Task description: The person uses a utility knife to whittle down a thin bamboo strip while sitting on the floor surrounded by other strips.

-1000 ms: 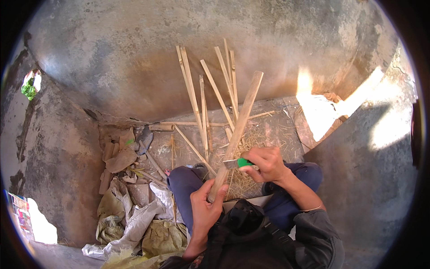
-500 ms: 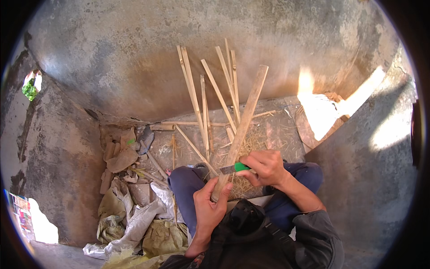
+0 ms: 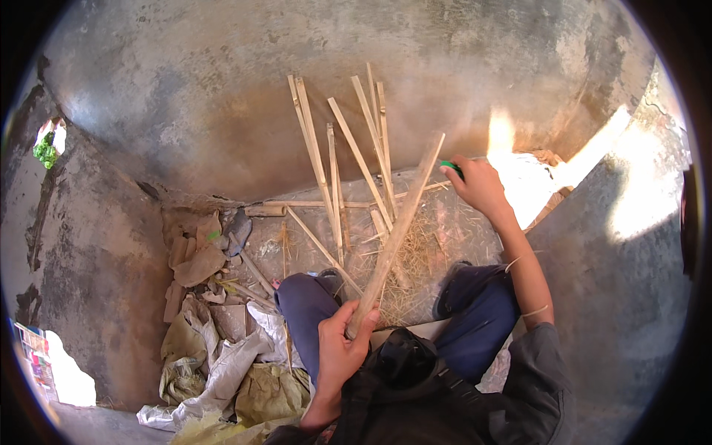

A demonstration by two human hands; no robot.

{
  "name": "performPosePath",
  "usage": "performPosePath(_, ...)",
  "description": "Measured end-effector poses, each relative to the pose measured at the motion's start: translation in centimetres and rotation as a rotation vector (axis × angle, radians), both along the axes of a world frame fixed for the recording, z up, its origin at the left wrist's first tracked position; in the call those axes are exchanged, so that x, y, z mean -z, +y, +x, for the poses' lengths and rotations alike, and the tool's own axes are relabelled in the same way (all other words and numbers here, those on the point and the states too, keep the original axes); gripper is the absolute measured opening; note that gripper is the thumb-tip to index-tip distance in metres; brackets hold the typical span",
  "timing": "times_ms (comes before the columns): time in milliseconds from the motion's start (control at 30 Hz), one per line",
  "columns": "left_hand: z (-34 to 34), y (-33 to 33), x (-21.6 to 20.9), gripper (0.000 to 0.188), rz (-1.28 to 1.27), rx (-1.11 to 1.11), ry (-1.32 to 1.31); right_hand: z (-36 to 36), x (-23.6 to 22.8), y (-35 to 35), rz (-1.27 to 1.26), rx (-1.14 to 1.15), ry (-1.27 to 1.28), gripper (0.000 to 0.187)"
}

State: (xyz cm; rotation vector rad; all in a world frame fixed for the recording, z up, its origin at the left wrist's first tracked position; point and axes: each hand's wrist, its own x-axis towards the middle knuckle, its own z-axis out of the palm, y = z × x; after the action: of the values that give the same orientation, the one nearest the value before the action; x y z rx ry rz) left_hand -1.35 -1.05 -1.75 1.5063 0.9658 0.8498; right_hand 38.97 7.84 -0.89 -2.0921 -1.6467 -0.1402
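My left hand (image 3: 343, 348) is closed round the near end of a long bamboo strip (image 3: 397, 237), just above my lap. The strip slants up and away to the right, its far end blurred by motion. My right hand (image 3: 478, 185) is stretched out beside that far end, closed on a green-handled knife (image 3: 451, 169). Most of the knife's blade is hidden or blurred against the strip. Pale shavings (image 3: 423, 256) lie scattered on the floor between my knees.
Several bamboo strips (image 3: 314, 141) lean against the far wall (image 3: 222, 111). To the left lie broken pieces of wood or bark (image 3: 200, 265) and crumpled sacks (image 3: 237, 356). Concrete walls stand close on both sides; bright sunlight falls at the far right.
My right hand has moved with the knife from near my left hand out to the strip's far end. The strip's far end has dropped slightly toward me. The left hand keeps its grip.
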Motion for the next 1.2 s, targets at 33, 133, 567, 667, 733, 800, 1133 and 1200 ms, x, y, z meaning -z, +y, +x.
performPosePath(33, 0.2, 0.3, -0.5, 0.022, 0.008, 0.021, -0.001, 1.3, 1.6, 1.9, -0.122, -0.031, -0.075, 0.041)
performPosePath(133, 0.8, 0.6, -1.3, 0.023, 0.063, 0.107, 0.004, 5.0, 5.4, 8.7, -0.527, -0.016, -0.173, 0.044)
performPosePath(567, 4.9, -0.6, -1.8, 0.032, 0.132, 0.609, 0.202, 1.2, 13.6, 17.8, -0.885, 0.010, 0.004, 0.046)
performPosePath(667, 5.3, 1.0, -0.7, 0.036, 0.202, 0.361, 0.344, 1.2, 13.4, 17.5, -0.812, -0.010, 0.051, 0.048)
performPosePath(733, 4.5, 2.0, 1.3, 0.035, 0.345, 0.214, 0.446, 1.0, 12.5, 17.2, -0.787, -0.048, 0.038, 0.048)
performPosePath(800, 3.4, 2.9, 1.9, 0.034, 0.293, 0.167, 0.417, 1.2, 11.8, 16.9, -0.747, -0.079, 0.031, 0.048)
performPosePath(1133, -0.9, 4.4, -1.3, 0.056, -0.306, 0.323, -0.151, 0.2, 4.4, 10.3, -0.265, -0.194, 0.814, 0.062)
performPosePath(1200, -1.3, 4.5, -1.4, 0.062, -0.324, 0.322, -0.161, -1.8, 1.0, 7.1, -0.164, -0.310, 1.144, 0.059)
